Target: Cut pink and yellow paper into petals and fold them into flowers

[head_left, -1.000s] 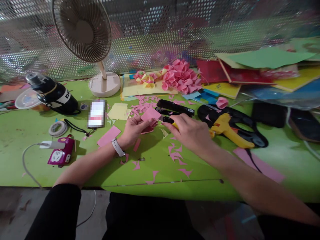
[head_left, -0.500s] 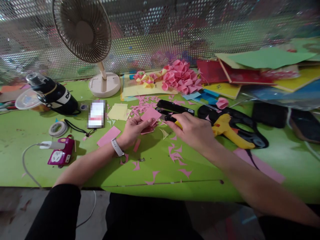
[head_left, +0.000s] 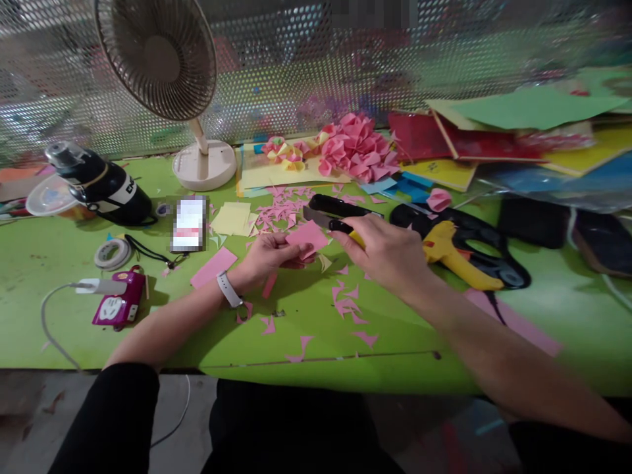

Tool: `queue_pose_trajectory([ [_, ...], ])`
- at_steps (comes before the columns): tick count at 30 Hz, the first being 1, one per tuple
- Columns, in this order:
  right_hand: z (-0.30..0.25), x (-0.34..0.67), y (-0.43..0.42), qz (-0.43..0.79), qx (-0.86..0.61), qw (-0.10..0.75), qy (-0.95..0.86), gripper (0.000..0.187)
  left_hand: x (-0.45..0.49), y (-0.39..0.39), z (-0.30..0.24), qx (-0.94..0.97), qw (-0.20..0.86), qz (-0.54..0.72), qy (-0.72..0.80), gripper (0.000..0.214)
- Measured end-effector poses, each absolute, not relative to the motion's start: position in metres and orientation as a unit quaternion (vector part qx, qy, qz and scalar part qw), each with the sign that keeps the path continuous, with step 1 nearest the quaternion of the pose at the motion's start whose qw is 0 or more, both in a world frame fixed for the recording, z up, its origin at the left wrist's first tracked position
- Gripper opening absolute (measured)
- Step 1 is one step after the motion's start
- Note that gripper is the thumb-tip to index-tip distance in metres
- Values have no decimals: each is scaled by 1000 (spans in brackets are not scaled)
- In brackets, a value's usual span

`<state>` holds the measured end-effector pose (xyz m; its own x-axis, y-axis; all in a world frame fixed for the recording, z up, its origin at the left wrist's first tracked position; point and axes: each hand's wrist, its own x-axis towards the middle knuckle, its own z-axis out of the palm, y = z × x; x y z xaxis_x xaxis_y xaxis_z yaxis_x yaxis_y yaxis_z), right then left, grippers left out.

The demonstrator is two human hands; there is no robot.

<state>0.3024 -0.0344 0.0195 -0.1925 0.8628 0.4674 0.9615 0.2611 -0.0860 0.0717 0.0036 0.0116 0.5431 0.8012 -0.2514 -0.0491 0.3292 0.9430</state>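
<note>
My left hand (head_left: 269, 257), a white band on its wrist, pinches a small stack of pink paper squares (head_left: 309, 237) between thumb and fingers. My right hand (head_left: 382, 250) is closed on scissors (head_left: 316, 217) with black and yellow handles. The blades point left, just above the paper and apart from it. Behind the scissors lies a black stapler (head_left: 340, 205). Pink paper scraps (head_left: 281, 214) are scattered behind the hands, and more pink offcuts (head_left: 345, 303) lie in front of them.
Pink folded paper flowers (head_left: 358, 148) are heaped at the back. A yellow glue gun (head_left: 444, 253) rests at the right. On the left are a fan (head_left: 205, 164), a phone (head_left: 188, 224), a black bottle (head_left: 106, 187), a tape roll (head_left: 113, 253) and a purple plug adapter (head_left: 121, 299).
The scissors have come away from the paper, up and slightly left, with their blade now in fuller view. My left hand and the pink paper have shifted slightly down and right.
</note>
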Motion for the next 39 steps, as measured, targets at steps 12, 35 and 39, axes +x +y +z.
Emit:
queue_pose_trajectory([
  [12, 30, 315, -23, 57, -667, 84, -738, 48, 35, 43, 44, 636, 602, 106, 470, 23],
  [35, 16, 310, -23, 74, -637, -79, -763, 45, 18, 43, 73, 669, 494, 296, 470, 24],
  [39, 17, 307, -22, 67, -648, -93, -753, 46, 35, 38, 45, 695, 538, 172, 445, 27],
])
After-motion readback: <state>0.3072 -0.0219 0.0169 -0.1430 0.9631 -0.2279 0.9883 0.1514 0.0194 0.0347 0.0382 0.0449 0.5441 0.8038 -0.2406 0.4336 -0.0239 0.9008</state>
